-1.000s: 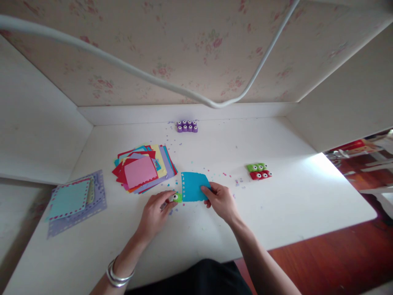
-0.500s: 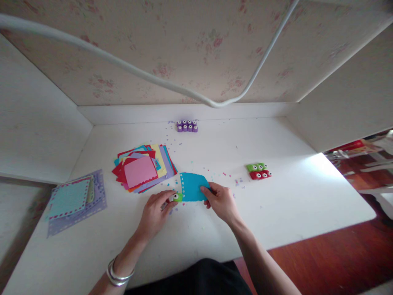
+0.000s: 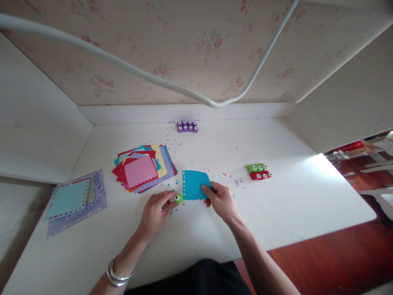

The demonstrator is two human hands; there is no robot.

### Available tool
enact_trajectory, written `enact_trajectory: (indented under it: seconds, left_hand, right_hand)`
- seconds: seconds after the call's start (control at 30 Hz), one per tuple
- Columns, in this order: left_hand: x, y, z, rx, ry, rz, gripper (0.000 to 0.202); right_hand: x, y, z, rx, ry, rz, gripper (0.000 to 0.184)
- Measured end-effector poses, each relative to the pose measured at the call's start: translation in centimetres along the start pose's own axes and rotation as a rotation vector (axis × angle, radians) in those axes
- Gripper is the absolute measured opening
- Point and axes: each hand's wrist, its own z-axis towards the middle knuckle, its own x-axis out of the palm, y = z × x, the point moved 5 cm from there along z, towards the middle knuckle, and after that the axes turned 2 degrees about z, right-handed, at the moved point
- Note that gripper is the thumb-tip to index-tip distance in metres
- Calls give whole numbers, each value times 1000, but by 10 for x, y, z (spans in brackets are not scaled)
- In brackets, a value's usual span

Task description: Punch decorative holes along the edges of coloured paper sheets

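My left hand [image 3: 158,211] is closed on a small green craft punch [image 3: 178,198] with a white, dark-centred button, held low over the table. Pinched between thumb and fingers of my right hand [image 3: 221,199] is a blue sheet of paper [image 3: 195,184]. A row of small punched holes runs down the sheet's left edge, and its lower left corner lies at the punch; whether it sits in the slot I cannot tell. Tiny paper bits are scattered around both hands.
A pile of coloured paper [image 3: 141,170] lies left of centre. Hole-edged sheets [image 3: 69,198] rest at the far left. Purple punches [image 3: 187,126] stand at the back, green and red punches [image 3: 259,171] to the right. A white cable [image 3: 138,73] hangs in front of the wall.
The blue sheet has shifted slightly up and turned a little, so its punched edge stands slightly farther right. Both hands keep their hold and have barely moved.
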Motion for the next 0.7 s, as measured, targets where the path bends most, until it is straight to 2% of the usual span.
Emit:
enact_trajectory:
  seconds: [0.37,0.6,0.7]
  left_hand:
    - [-3,-1,0,-95,-40,-46,27]
    - [-5,3,0,-197,-58,-113,26]
    - [-5,4,-1,-239,-72,-121,27]
  right_hand:
    - [5,8,-15,-11,-58,-20,28]
    - [22,1,-18,-12,26,258,26]
    - [22,2,-18,-11,32,268,25]
